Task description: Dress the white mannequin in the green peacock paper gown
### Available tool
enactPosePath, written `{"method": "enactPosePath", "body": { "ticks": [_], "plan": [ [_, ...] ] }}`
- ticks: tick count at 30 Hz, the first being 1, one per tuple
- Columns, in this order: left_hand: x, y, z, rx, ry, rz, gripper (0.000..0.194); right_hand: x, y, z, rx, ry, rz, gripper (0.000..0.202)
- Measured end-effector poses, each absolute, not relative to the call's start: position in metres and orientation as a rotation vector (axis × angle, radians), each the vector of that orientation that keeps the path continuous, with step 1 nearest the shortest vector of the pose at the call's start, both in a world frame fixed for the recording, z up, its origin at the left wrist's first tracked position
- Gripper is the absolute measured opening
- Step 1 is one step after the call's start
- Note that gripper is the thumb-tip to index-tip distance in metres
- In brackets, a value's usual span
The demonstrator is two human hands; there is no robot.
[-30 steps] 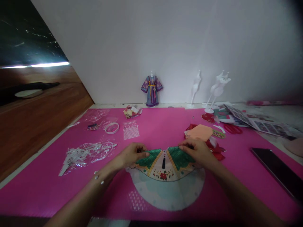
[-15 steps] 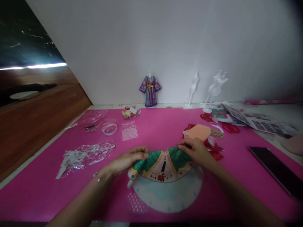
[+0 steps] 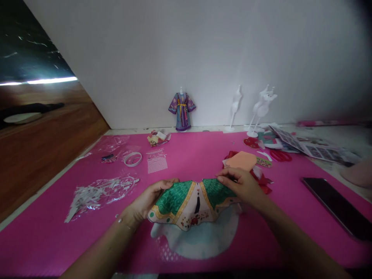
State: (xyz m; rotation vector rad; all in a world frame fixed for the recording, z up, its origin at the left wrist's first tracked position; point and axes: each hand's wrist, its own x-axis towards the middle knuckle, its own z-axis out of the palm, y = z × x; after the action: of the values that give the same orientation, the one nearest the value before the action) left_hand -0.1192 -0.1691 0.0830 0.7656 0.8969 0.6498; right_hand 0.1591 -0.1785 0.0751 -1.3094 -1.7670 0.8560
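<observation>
I hold a printed doll-robe piece [image 3: 193, 201] between both hands, just above the pink mat [image 3: 43, 240]. My left hand [image 3: 145, 199] pinches its left green panel at the upper edge, thumb on top and fingers curled under, so that side lifts clear of the pale half-round fabric sheet [image 3: 203, 242] lying flat beneath it. My right hand [image 3: 241, 186] presses down on the right green panel with fingers closed over its top corner, which keeps that side low and steady while the other rises. The piece therefore hangs tilted, its cream hem with the red flower drooping toward me.

Both grips sit at the collar edge, I judge, because the printed front stays readable and uncreased that way.

Just behind my right hand lie an orange paper piece [image 3: 242, 159] on red fabric scraps [image 3: 263, 182], near enough to reach. Farther left are a clear bag of white strips [image 3: 99, 190] and a roll of tape [image 3: 133, 159]. A dressed purple mannequin [image 3: 181, 108] and bare white mannequin stands [image 3: 261, 110] stand by the wall. A dark phone [image 3: 334, 205] lies well apart to the right.
</observation>
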Motion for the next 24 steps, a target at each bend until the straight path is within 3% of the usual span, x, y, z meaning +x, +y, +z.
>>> {"method": "enactPosePath", "body": {
  "ticks": [10,16,24],
  "plan": [
    [-0.118,-0.173,0.085,0.609,0.855,0.708,0.021,0.158,-0.181,0.077,-1.341,-1.763,0.817,0.017],
    [-0.115,-0.176,0.082,0.468,0.743,0.73,0.013,0.151,-0.197,0.079,-1.431,-1.825,0.433,0.016],
    [-0.104,-0.184,0.086,0.433,0.657,0.736,0.005,0.123,-0.231,0.076,-1.522,-1.875,0.937,0.039]
  ]
}}
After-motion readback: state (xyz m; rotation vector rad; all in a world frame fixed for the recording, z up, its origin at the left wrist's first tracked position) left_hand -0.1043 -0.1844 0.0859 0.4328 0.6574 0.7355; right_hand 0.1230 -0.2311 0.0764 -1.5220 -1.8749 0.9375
